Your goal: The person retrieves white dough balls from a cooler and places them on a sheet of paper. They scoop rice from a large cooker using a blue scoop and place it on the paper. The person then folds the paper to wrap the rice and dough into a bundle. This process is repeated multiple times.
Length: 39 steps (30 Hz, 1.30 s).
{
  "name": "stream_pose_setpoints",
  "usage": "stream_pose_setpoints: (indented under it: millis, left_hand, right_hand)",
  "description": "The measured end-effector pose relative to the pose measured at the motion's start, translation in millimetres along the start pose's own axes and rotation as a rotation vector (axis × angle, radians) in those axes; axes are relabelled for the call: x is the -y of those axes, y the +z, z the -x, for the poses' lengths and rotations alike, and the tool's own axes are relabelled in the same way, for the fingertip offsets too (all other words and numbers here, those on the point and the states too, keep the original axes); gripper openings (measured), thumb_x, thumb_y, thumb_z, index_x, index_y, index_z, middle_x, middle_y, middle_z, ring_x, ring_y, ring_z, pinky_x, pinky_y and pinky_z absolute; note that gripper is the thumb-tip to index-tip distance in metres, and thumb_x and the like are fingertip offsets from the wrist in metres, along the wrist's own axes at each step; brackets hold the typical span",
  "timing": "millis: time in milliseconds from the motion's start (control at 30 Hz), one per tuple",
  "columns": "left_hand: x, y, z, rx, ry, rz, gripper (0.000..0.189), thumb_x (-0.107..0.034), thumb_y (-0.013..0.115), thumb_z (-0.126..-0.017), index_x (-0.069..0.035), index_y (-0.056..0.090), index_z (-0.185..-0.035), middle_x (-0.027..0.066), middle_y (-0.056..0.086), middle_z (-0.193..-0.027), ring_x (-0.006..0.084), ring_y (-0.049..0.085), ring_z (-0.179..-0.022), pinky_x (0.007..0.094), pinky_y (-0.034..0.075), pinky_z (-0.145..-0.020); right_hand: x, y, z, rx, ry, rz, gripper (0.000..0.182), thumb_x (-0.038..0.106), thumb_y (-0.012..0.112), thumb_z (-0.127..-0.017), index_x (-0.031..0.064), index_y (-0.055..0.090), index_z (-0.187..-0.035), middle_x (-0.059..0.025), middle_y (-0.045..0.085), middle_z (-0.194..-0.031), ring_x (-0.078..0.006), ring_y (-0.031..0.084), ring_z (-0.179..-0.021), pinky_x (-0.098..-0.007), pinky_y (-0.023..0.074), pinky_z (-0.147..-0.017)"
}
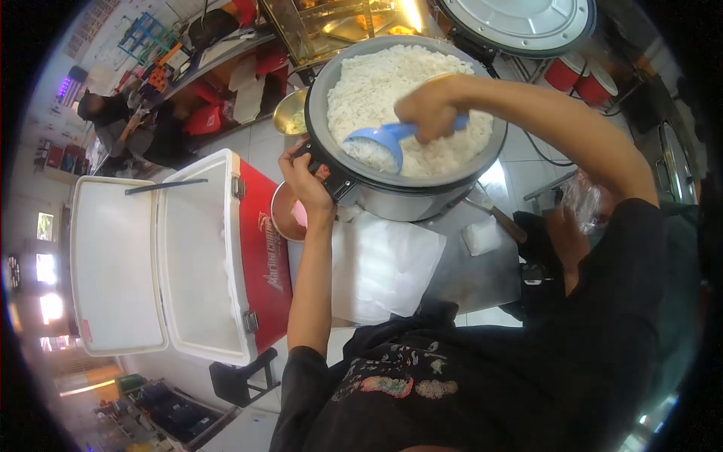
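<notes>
A large rice cooker (390, 202) stands on a metal table, filled with cooked white rice (390, 79). My right hand (435, 110) is closed around the handle of a blue plastic rice scoop (390, 138), slightly blurred. The scoop's bowl, with rice in it, rests low in the left front part of the pot. At the cooker's left side my left hand (308, 178) grips the black side handle (339, 189), which it partly hides. White wrapping paper sheets (384, 265) lie on the table between my forearms.
To the left stands a red cooler box (262, 265), its lid raised. A knife (502, 220) and a small white packet (482, 236) are on the table (474, 288). Behind the cooker are its lid (519, 22) and a glass display case (327, 28). Another person (121, 127) is at far left.
</notes>
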<state>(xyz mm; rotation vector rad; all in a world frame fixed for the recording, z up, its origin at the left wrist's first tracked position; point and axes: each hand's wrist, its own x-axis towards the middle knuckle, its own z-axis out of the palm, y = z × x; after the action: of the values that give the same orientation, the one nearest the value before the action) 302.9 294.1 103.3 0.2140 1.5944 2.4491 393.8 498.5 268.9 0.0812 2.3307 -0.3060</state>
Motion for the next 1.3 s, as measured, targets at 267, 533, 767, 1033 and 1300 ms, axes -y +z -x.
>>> stream_pose_setpoints:
  millis: [267,533,767,1033,1300]
  left_hand:
    - [5,-2,-7,-0.024,0.100,-0.052,0.027,-0.011,0.048,-0.092,0.001,0.047,-0.116,0.0135,0.056,-0.108,0.0195,0.057,-0.096,0.0299,0.047,-0.086]
    - [10,2,-7,-0.016,0.193,-0.033,0.026,-0.011,0.048,-0.091,0.003,0.048,-0.113,0.0136,0.055,-0.108,0.0195,0.056,-0.097,0.0295,0.046,-0.089]
    - [3,-8,0,-0.009,0.122,0.002,0.026,-0.010,0.048,-0.091,0.003,0.048,-0.114,0.0141,0.055,-0.111,0.0199,0.057,-0.100,0.0305,0.047,-0.090]
    - [4,2,-1,-0.021,0.095,-0.036,0.026,-0.010,0.048,-0.092,0.004,0.048,-0.114,0.0136,0.054,-0.113,0.0199,0.057,-0.103,0.0305,0.047,-0.090]
    - [5,-4,-2,-0.007,0.112,0.134,0.026,-0.011,0.048,-0.091,0.003,0.048,-0.114,0.0137,0.053,-0.113,0.0197,0.056,-0.102,0.0296,0.047,-0.089]
  right_hand:
    - [18,14,-19,-0.322,0.159,0.136,0.021,-0.007,0.053,-0.067,-0.0122,0.067,-0.082,-0.0234,0.068,-0.073,-0.0329,0.070,-0.062,-0.0401,0.0540,-0.044]
    - [22,37,2,-0.183,-0.003,0.059,0.023,-0.002,0.052,-0.068,-0.0127,0.066,-0.083,-0.0241,0.068,-0.076,-0.0309,0.070,-0.064,-0.0410,0.0526,-0.046]
    - [-2,11,5,-0.028,-0.100,0.026,0.012,0.005,0.057,-0.071,-0.0063,0.060,-0.069,-0.0146,0.060,-0.060,-0.0228,0.060,-0.052,-0.0379,0.0442,-0.044]
    - [15,21,-35,-0.090,0.018,0.143,0.018,0.001,0.055,-0.072,-0.0082,0.067,-0.080,-0.0200,0.068,-0.071,-0.0264,0.068,-0.060,-0.0397,0.0530,-0.050]
    - [4,27,-14,-0.026,-0.061,-0.052,0.011,0.004,0.057,-0.069,-0.0048,0.061,-0.073,-0.0143,0.061,-0.062,-0.0216,0.059,-0.052,-0.0365,0.0452,-0.043]
